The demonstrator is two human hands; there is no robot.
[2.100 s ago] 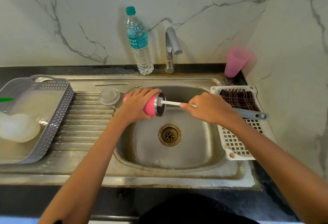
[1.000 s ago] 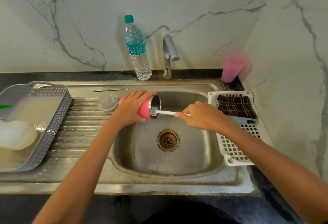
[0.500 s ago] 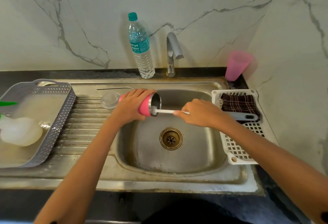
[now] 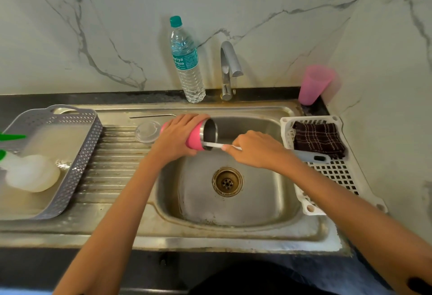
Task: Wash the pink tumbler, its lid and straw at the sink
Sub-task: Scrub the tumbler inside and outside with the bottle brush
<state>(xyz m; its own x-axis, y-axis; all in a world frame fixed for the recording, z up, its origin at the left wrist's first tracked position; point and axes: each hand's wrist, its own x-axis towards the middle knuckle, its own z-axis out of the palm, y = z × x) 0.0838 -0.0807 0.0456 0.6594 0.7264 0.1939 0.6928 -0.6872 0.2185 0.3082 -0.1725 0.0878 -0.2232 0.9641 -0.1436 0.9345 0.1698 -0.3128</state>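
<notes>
The left grip [image 4: 177, 140] curls round the pink steel-lined tumbler [image 4: 196, 139], held sideways over the stainless sink basin [image 4: 233, 212]; the right grip [image 4: 254, 149] closes on a white-shafted bottle brush [image 4: 214, 145] poked into its mouth. The clear round lid [image 4: 147, 131] and thin metal straw [image 4: 152, 116] lie on the ribbed drainboard [image 4: 112, 166], below a black counter [image 4: 93, 99] strip and marble wall [image 4: 93, 37].

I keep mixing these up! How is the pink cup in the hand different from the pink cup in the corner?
The steel-lined pink tumbler lies sideways in the left hand; the see-through pink plastic cup stands by the wall. The tumbler has a white brush inside; the cup has none. Both are pink.
</notes>
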